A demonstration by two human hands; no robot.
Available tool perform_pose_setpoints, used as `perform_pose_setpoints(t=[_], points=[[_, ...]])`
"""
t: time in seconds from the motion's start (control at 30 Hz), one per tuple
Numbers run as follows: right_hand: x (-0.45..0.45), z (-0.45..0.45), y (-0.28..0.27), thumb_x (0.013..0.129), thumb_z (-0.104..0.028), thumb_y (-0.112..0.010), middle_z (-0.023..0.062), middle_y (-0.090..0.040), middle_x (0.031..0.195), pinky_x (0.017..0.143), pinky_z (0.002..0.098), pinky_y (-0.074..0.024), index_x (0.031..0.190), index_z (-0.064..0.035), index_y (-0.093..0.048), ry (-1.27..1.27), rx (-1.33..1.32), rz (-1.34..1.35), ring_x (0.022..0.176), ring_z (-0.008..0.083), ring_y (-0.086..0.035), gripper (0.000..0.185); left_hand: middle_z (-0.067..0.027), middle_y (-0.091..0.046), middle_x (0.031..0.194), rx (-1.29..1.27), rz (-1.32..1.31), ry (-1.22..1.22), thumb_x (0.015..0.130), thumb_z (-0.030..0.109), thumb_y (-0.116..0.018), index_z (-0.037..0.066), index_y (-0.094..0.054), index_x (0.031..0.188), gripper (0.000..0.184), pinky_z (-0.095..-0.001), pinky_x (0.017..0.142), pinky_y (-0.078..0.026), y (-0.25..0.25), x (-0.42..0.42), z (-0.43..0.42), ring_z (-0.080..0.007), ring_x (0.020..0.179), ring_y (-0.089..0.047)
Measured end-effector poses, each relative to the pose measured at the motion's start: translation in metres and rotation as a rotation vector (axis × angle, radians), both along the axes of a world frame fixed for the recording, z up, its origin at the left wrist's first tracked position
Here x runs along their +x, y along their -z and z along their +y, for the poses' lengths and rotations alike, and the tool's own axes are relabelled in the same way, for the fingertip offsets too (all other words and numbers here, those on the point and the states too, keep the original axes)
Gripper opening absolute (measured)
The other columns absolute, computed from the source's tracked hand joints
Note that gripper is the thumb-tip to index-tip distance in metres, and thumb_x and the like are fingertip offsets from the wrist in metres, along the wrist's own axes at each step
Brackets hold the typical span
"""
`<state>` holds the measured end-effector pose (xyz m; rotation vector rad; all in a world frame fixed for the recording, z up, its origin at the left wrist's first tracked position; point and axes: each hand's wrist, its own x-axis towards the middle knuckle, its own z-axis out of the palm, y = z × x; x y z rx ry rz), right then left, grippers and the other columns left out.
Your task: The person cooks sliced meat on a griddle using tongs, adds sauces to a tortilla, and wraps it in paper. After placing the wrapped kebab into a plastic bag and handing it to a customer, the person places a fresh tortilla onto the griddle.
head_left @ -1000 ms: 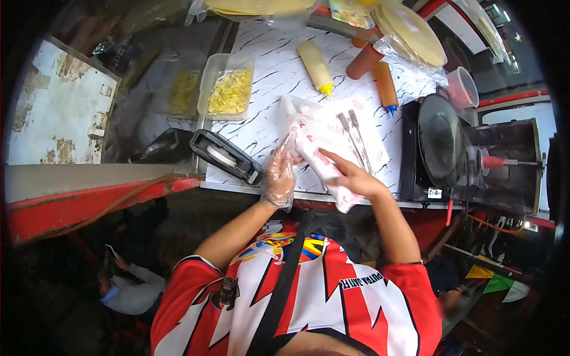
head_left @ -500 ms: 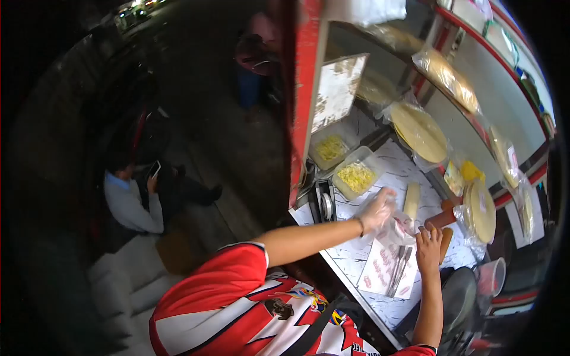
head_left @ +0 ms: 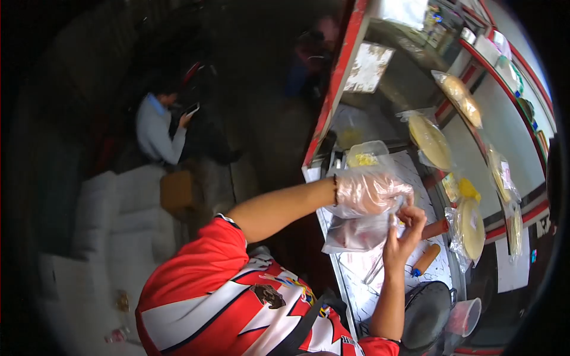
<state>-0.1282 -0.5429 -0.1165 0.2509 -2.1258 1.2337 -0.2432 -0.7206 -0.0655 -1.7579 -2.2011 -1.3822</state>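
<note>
My left hand [head_left: 373, 194], in a clear plastic glove with a dark bracelet at the wrist, is closed at the top of a clear plastic bag [head_left: 354, 235]. My right hand [head_left: 405, 230] is bare and pinches the bag's upper edge beside the left fingertips. Something reddish shows through the bag, but I cannot tell whether it is inside or behind it. Under the bag, metal tongs [head_left: 374, 272] lie on printed paper, partly covered. An orange squeeze bottle [head_left: 426, 259] with a blue tip lies to the right of my right wrist, and a red bottle [head_left: 436, 228] lies beyond it.
A tub [head_left: 367, 155] of yellow shreds stands behind my left hand. Bagged flat discs [head_left: 430, 142] lean along the shelves. A black round pan [head_left: 425, 314] and a clear cup [head_left: 465, 317] are at the lower right. A seated person [head_left: 157, 130] holds a phone at the left.
The plastic bag now hangs spread out to the left, above the printed paper. My hands have come together at its top edge. The view has shifted, showing more of the pan.
</note>
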Motion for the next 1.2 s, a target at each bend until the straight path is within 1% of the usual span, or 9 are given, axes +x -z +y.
perform_pose_setpoints(t=[0.1, 0.37, 0.57, 0.67, 0.73, 0.8, 0.93, 1.0, 1.2], points=[[0.004, -0.029, 0.012, 0.083, 0.009, -0.067, 0.0133, -0.051, 0.122, 0.102, 0.0370, -0.0439, 0.123, -0.0038, -0.041, -0.291, -0.151, -0.221, 0.117, 0.0239, -0.055, 0.049, -0.0184, -0.069, 0.095, 0.001, -0.017, -0.046, 0.090, 0.012, -0.058, 0.009, -0.062, 0.118, 0.029, -0.0464, 0.081, -0.051, 0.007, 0.027, -0.049, -0.0376, 0.092, -0.068], [-0.020, -0.139, 0.027, 0.084, 0.013, -0.062, 0.0052, -0.049, 0.097, 0.093, 0.0304, -0.0432, 0.117, -0.0073, -0.037, -0.743, -0.299, -0.495, 0.094, 0.0147, -0.052, 0.046, -0.0101, -0.069, 0.084, 0.002, -0.208, -0.271, 0.086, 0.010, -0.071, 0.004, -0.063, 0.118, 0.034, -0.0376, 0.072, -0.052, 0.041, 0.056, -0.175, -0.0255, 0.078, -0.069], [-0.083, -0.217, 0.038, 0.086, 0.013, -0.051, 0.0081, -0.055, 0.091, 0.068, 0.0292, -0.0438, 0.126, -0.0044, -0.042, -0.930, -0.098, -0.747, 0.081, 0.0133, -0.052, 0.045, -0.0067, -0.069, 0.114, 0.837, -1.069, -0.501, 0.097, 0.022, -0.066, 0.007, -0.057, 0.132, 0.040, -0.0358, 0.098, -0.051, 0.206, 0.010, -0.263, -0.0188, 0.107, -0.066], [-0.109, -0.250, 0.061, 0.083, 0.017, -0.048, 0.0089, -0.056, 0.093, 0.072, 0.0304, -0.0458, 0.121, -0.0028, -0.046, -0.951, -0.124, -0.943, 0.083, 0.0152, -0.054, 0.043, -0.0048, -0.071, 0.110, 0.885, -1.457, -0.584, 0.097, 0.028, -0.064, 0.011, -0.062, 0.125, 0.033, -0.0319, 0.092, -0.052, 0.315, 0.016, -0.275, -0.0125, 0.105, -0.066], [-0.118, -0.270, 0.080, 0.082, 0.019, -0.043, 0.0116, -0.060, 0.103, 0.085, 0.0282, -0.0482, 0.117, -0.0023, -0.049, -1.019, -0.124, -0.845, 0.096, 0.0158, -0.060, 0.042, 0.0005, -0.068, 0.100, 0.788, -1.668, -0.422, 0.097, 0.029, -0.064, 0.013, -0.062, 0.117, 0.026, -0.0285, 0.086, -0.052, 0.305, 0.026, -0.266, -0.0110, 0.098, -0.065], [-0.126, -0.283, 0.087, 0.088, 0.018, -0.044, 0.0055, -0.057, 0.101, 0.078, 0.0269, -0.0470, 0.119, -0.0045, -0.046, -1.058, 0.008, -0.846, 0.091, 0.0116, -0.056, 0.038, 0.0017, -0.065, 0.098, 0.682, -1.283, -0.347, 0.097, 0.030, -0.065, 0.012, -0.061, 0.113, 0.024, -0.0277, 0.083, -0.052, 0.350, 0.024, -0.256, -0.0107, 0.095, -0.064], [-0.141, -0.311, 0.080, 0.086, 0.018, -0.044, 0.0090, -0.060, 0.101, 0.079, 0.0290, -0.0474, 0.118, -0.0039, -0.049, -1.048, 0.032, -0.940, 0.091, 0.0148, -0.058, 0.039, -0.0055, -0.060, 0.124, 1.036, -1.499, -0.011, 0.102, 0.027, -0.058, 0.010, -0.056, 0.129, 0.032, -0.0351, 0.098, -0.051, 0.426, 0.007, -0.257, -0.0185, 0.114, -0.061], [-0.148, -0.322, 0.081, 0.085, 0.017, -0.045, 0.0118, -0.062, 0.100, 0.077, 0.0297, -0.0472, 0.117, -0.0032, -0.051, -1.035, 0.132, -0.866, 0.089, 0.0174, -0.060, 0.039, -0.0083, -0.060, 0.129, 1.281, -1.617, 0.207, 0.105, 0.028, -0.054, 0.009, -0.055, 0.131, 0.033, -0.0376, 0.102, -0.051, 0.432, -0.004, -0.258, -0.0206, 0.117, -0.061], [-0.163, -0.344, 0.081, 0.079, 0.018, -0.047, 0.0182, -0.061, 0.099, 0.074, 0.0322, -0.0477, 0.117, -0.0011, -0.054, -1.001, 0.204, -0.712, 0.085, 0.0271, -0.063, 0.043, -0.0066, -0.063, 0.117, 1.177, -1.414, 0.171, 0.108, 0.028, -0.048, 0.010, -0.060, 0.122, 0.025, -0.0368, 0.099, -0.051, 0.405, -0.022, -0.276, -0.0185, 0.112, -0.061]])
